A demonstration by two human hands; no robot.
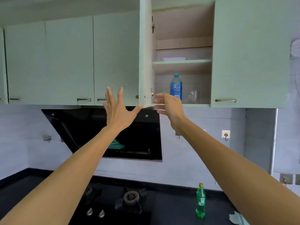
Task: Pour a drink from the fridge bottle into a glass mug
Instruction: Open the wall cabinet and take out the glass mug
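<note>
Nearest to me, on the dark countertop (175,208), a green bottle (200,201) with a yellow cap stands upright to the right of the gas burner (130,198). Beyond it the black range hood (113,132) slopes out from the wall. Both my arms reach up past it. My left hand (117,109) has its fingers spread wide and holds nothing, its thumb tip at the lower corner of the open cabinet door (145,62); I cannot tell whether they touch. My right hand (170,105) is just right of that door edge, fingers loosely bent and empty. Farthest, on the cabinet's bottom shelf, a glass mug (193,96) sits just right of an upright blue bottle (176,86).
</note>
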